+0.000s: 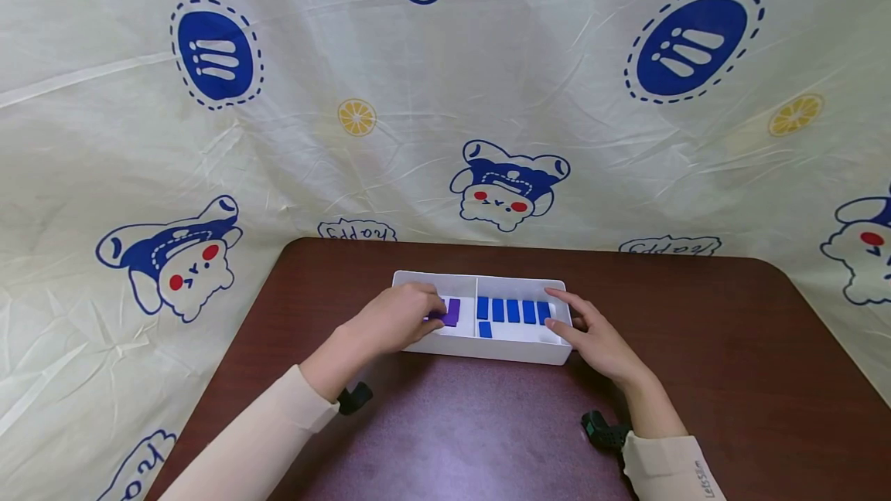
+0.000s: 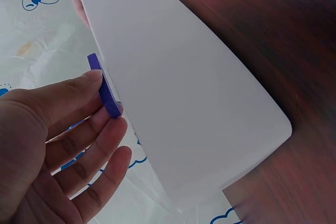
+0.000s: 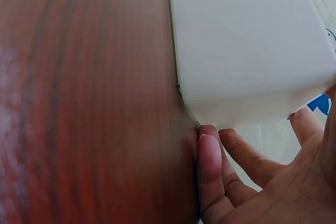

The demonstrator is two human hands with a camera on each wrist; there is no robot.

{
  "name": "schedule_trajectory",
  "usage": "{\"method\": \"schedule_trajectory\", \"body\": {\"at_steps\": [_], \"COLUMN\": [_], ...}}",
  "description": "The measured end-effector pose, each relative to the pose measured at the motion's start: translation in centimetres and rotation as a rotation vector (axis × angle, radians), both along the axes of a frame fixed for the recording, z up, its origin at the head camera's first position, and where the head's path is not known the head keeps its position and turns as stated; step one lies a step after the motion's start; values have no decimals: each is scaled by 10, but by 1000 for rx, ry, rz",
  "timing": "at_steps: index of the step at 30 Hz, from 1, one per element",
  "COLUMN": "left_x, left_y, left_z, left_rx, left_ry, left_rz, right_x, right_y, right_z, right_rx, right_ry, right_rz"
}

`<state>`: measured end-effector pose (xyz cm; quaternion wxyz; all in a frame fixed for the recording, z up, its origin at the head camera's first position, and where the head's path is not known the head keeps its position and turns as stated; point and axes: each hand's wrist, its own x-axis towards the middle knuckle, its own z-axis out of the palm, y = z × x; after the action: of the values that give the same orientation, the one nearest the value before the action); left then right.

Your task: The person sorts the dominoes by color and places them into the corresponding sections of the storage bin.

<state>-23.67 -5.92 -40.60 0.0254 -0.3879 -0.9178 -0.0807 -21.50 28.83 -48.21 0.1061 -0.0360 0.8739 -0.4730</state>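
A white two-compartment box (image 1: 522, 349) stands on the table. My left hand (image 1: 407, 317) reaches over its left compartment. In the left wrist view, the thumb and fingertips pinch a thin purple rectangular piece (image 2: 107, 90) at the box's rim. Another purple piece (image 1: 453, 313) lies in that compartment, just right of the fingers. At the box's right end, my right hand (image 1: 600, 340) grips the end wall, with thumb and index finger over the rim and the other fingers outside. Several blue rectangular pieces (image 1: 513, 311) form a row in the right compartment, with one blue piece (image 1: 485, 329) below the leftmost.
A divider (image 1: 476, 308) separates the compartments. The dark brown wooden table (image 1: 703, 346) extends around the box. Behind it hangs a pale printed sheet (image 1: 418, 176). Each wrist wears a dark camera band (image 1: 604, 431).
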Motion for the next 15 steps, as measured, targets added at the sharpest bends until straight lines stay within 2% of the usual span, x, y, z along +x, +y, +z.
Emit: {"method": "schedule_trajectory", "body": {"at_steps": [15], "left_x": [-10], "left_y": [3], "left_z": [-3], "left_rx": [-15], "left_ry": [-64], "left_rz": [15], "right_x": [-1], "right_y": [1], "right_z": [0], "right_rx": [10], "right_ry": [-5], "right_rz": [-3]}}
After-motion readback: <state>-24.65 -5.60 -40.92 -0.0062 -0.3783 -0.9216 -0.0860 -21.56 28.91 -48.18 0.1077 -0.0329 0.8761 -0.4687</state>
